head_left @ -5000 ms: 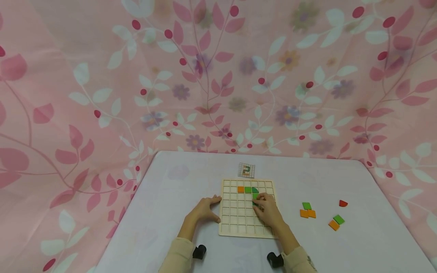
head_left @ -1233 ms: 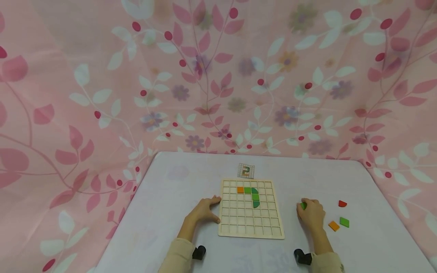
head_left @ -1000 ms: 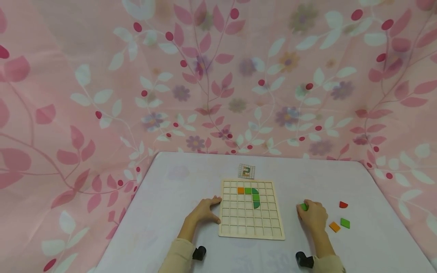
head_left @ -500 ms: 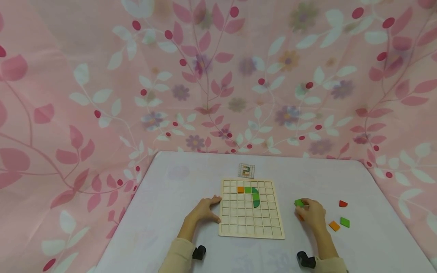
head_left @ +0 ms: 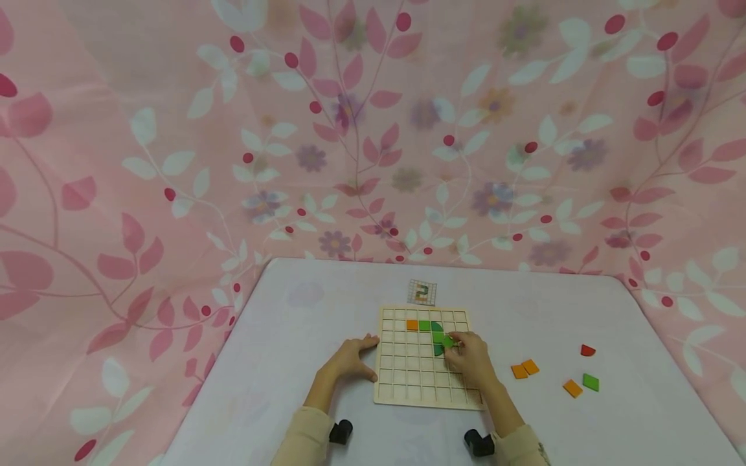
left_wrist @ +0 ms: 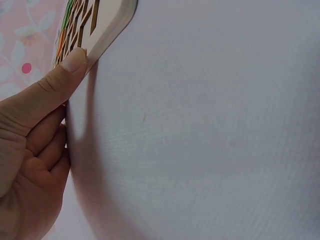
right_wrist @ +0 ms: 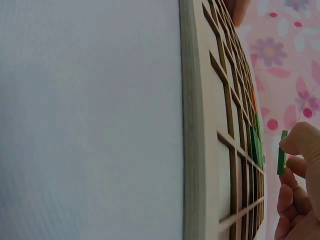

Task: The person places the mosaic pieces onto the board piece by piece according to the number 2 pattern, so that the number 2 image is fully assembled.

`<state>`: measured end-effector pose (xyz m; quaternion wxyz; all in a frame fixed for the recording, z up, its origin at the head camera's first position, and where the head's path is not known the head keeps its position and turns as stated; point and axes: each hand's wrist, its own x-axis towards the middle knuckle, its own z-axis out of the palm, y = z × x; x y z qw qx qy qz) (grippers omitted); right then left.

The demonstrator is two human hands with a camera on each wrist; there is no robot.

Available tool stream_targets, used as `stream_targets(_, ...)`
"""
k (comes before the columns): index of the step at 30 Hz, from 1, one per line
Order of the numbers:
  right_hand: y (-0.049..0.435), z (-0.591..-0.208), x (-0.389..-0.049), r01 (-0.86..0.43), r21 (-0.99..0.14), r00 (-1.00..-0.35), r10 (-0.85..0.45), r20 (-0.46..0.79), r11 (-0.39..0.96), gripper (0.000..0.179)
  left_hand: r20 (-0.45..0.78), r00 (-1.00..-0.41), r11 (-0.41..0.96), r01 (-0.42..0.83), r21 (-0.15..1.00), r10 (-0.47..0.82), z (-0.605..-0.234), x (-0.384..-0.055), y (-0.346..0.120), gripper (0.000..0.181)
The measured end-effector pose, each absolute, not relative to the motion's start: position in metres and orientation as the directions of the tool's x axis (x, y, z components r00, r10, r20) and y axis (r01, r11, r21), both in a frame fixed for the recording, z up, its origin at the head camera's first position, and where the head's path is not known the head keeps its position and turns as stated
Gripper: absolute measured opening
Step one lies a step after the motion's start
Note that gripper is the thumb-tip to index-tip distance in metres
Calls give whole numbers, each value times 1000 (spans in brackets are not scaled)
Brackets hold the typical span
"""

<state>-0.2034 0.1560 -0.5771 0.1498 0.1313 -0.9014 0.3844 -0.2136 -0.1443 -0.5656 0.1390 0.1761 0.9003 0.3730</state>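
Observation:
My right hand (head_left: 474, 361) pinches a green square tile (head_left: 448, 341) between thumb and fingertips. In the right wrist view that green tile (right_wrist: 282, 152) is seen edge-on, lifted off the wooden grid board (head_left: 402, 382). Tiles lie in the grid: an orange square (head_left: 412, 325), a green square (head_left: 425, 325), a dark green rounded piece (head_left: 436, 326), another green square (head_left: 438, 337) and a dark green rounded piece below (head_left: 438, 349). My left hand (head_left: 348, 359) touches the board's left edge with thumb and forefinger spread; its thumb (left_wrist: 65, 72) rests against the rim in the left wrist view.
Right of the board lie two orange tiles (head_left: 525, 369) touching, another orange tile (head_left: 573, 388), a green tile (head_left: 591, 382) and a red rounded tile (head_left: 588, 350). A small pattern card (head_left: 422, 292) lies behind the board on the white-covered table (head_left: 315, 310).
My right hand placed the lower dark green piece, then picked a green tile from the right-hand tiles and carried it left over the board. My left hand has stayed put.

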Motion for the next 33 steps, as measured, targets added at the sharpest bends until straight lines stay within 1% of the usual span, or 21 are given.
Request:
stream_targets(3,144,-580,-205,-368,-652,-921,-164,352,663,29,-123,-899,658,208,723,420,-565,-213,-143,86)
stream_targets(9,130,-583,-203,-366,-615,-928,-225,298,698,25,-120,-899,665,216,715,421,-568,-214,-143,87)
stream_targets(15,129,-582,-202,-459,-508,-887,-348,303,728,23,-111,-898,661,225,716,426,-566,-213,-144,86)
stream_targets(18,129,-581,-202,-504,-488,-863,-388,324,712,21,-114,-899,659,219,720,423,-566,-213,-144,86)
stream_targets(22,128,-584,-203,-549,-461,-831,-399,387,697,17,-113,-897,663,226,713,427,-566,-213,-145,86)
stream_targets(26,125,-587,-206,-577,-452,-805,-378,458,681,13,-103,-897,662,237,711,431,-566,-214,-144,86)
stream_targets(29,123,-588,-208,-573,-473,-806,-356,473,669,15,-104,-899,662,231,713,426,-565,-214,-144,86)
stream_targets(33,123,-589,-208,-546,-501,-827,-335,452,672,19,-107,-899,669,232,706,425,-565,-214,-143,86)
